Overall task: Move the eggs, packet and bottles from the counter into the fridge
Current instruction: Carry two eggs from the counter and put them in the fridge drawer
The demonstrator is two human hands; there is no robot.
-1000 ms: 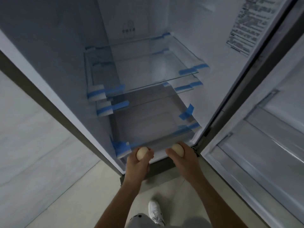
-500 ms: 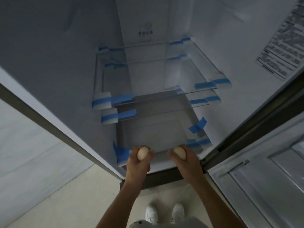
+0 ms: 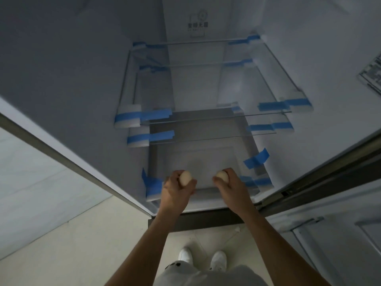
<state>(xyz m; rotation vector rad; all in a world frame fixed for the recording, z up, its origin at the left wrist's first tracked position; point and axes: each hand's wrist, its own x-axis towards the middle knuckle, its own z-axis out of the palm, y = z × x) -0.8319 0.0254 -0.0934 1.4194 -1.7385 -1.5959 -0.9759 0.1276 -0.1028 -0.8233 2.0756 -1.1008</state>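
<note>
Left egg [image 3: 185,177]: pale beige, we see it gripped above the fridge's [image 3: 82,79] lowest shelf front.
Right egg [image 3: 222,176]: same colour, level beside it, apart.

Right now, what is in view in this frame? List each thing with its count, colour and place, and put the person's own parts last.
fridge: one, white interior, open, filling most of the view
glass shelves: two, clear, stacked in the upper cabinet
blue tape: several strips, on shelf corners and foam blocks
bottom tray: one, greyish, lowest level, nothing resting in it
label: one, printed, right inner wall
fridge door: one, white, swung open at right
floor: pale tile, below
eggs: two, pale tan, one per hand
shoes: two, white, bottom centre
left hand: holding an egg at the tray's front edge
right hand: holding the other egg
</note>
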